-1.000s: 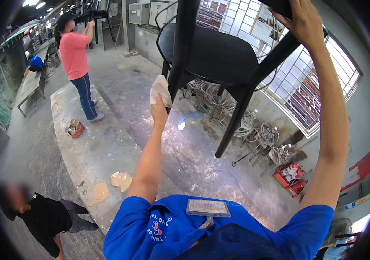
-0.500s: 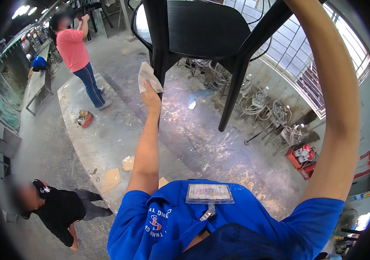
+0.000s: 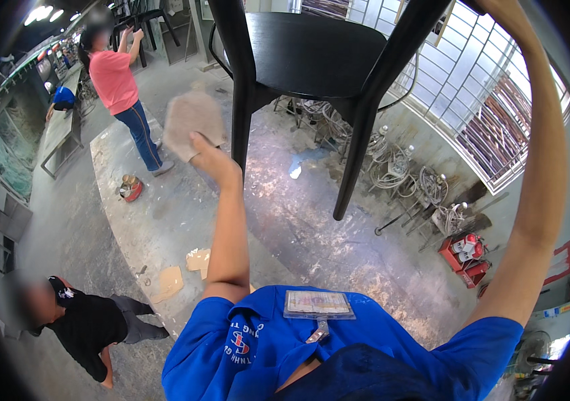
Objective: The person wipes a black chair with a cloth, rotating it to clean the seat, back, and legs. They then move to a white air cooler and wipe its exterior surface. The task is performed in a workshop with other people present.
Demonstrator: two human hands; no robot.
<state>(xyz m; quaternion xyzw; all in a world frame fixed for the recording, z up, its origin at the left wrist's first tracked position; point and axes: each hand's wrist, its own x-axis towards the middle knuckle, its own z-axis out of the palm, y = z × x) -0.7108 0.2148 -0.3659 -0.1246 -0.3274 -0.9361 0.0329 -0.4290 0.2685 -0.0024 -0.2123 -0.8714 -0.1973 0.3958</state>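
A black chair (image 3: 311,57) with a smooth rounded seat hangs in front of me, its legs well above the floor. Its upper part runs out of the top of the picture. My left hand (image 3: 218,162) is closed on a beige pad (image 3: 195,123), thumb on the near face; whether it is cloth or sandpaper I cannot make out. The pad is held flat, just left of the chair's left leg and apart from it. At the top right my right hand (image 3: 504,12) is raised to the chair's upper frame and grips it, the fingers partly cut off.
A person in a pink shirt (image 3: 114,83) stands at far left beside dark chairs. Another in black (image 3: 91,321) is at lower left. A red can (image 3: 131,188) and cardboard pieces (image 3: 168,284) lie on the floor. Coiled hoses (image 3: 395,160) and a red crate (image 3: 465,257) line the window wall.
My left hand has moved left, off the chair leg, and the pad has turned its broad face toward me. The chair has shifted slightly down in view. My right arm has moved a little right.
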